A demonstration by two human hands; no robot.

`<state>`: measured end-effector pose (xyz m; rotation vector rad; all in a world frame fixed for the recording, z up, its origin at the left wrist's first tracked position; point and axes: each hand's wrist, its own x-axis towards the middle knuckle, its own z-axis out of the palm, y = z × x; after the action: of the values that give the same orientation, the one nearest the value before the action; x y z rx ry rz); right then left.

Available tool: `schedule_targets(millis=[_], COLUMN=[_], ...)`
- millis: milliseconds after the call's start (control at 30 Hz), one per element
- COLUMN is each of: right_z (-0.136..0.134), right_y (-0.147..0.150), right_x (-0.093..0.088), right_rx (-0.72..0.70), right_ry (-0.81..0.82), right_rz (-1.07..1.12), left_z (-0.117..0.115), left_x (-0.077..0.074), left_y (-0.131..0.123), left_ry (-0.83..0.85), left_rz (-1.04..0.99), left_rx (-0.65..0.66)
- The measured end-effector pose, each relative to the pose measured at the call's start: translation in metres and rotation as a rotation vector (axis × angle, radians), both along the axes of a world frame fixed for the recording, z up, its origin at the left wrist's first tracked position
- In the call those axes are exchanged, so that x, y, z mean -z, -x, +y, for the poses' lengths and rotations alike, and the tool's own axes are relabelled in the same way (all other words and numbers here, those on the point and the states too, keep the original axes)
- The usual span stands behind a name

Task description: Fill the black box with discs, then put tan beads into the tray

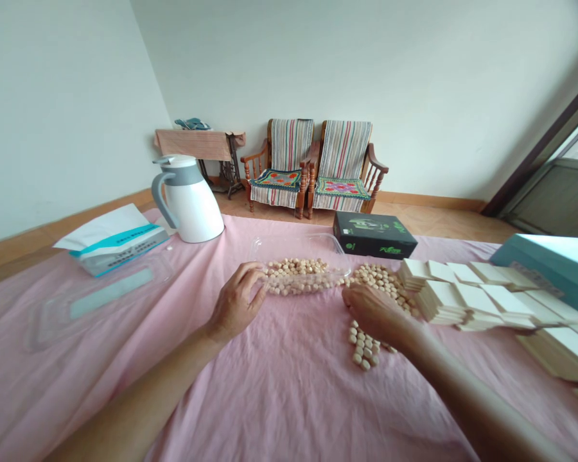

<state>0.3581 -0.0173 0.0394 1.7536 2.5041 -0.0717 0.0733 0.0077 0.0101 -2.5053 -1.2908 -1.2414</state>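
Light clear tub (295, 244), loads of little round pieces (296, 266)

So the biggest thing here is the table (279, 385), covered in rumpled pink cloth. There's a light blue box (553, 256) over on the right with pale flat tiles (472, 298) stacked beside it, and a white jug (195, 208) toward the back left.

The clear tub sits around the middle, partly filled. My guess is thin plastic: next to nothing on its own, most of the weight from what's in it, walls flexy enough to buckle or crack if you squeeze one spot. I'd take it by both ends, under the rim, and keep it level.

The left hand (238, 298) is half curled at the tub's left end, thumb and fingers around the corner. The right hand (370, 310) is bunched up near the other end, fingers tucked under, so I can't tell if it's pinching anything.

Smallest: the pieces, some in the tub, others loose on the cloth behind and in front of the right hand. They look like wood, so probably hard, light, not very slippery and tough to break, but likely to roll. Fingertip pinch for one, cupped palm for a bunch.
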Motion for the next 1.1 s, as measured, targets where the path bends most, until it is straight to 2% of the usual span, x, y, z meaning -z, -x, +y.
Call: schedule_targets(millis=[100, 200, 333, 433, 533, 633, 767, 967, 1100], right_z=[-0.003, -0.008, -0.012, -0.013, -0.016, -0.022, -0.022, -0.007, -0.004], right_y=[0.001, 0.005, 0.015, 0.018, 0.014, 0.007, -0.002, -0.009, -0.011], right_x=[-0.008, -0.028, -0.050, -0.054, -0.050, -0.043, -0.029, -0.006, -0.002], right_rx=[-0.026, -0.116, -0.055, -0.031, -0.111, -0.159, -0.131, -0.136, -0.112], right_ry=[0.011, 0.000, -0.232, -0.313, -0.176, 0.002, 0.010, 0.024, 0.046], right_rz=[0.102, 0.312, 0.633, 0.727, 0.578, 0.274, -0.048, -0.093, -0.044], left_z=[0.000, 0.000, 0.001, 0.001, 0.001, 0.001, 0.002, 0.002, 0.001], left_x=[0.000, 0.001, 0.001, 0.001, 0.001, 0.002, 0.003, 0.002, 0.001], left_y=[0.000, 0.000, 0.000, 0.000, 0.000, 0.001, 0.001, 0.000, -0.001], left_ry=[0.010, 0.014, 0.031, 0.038, 0.032, 0.027, 0.032, 0.021, 0.012], left_rz=[0.001, 0.001, 0.012, 0.010, 0.008, 0.008, 0.010, 0.008, 0.009], left_rx=[0.000, -0.001, 0.004, 0.007, 0.002, -0.003, 0.002, -0.001, -0.008])
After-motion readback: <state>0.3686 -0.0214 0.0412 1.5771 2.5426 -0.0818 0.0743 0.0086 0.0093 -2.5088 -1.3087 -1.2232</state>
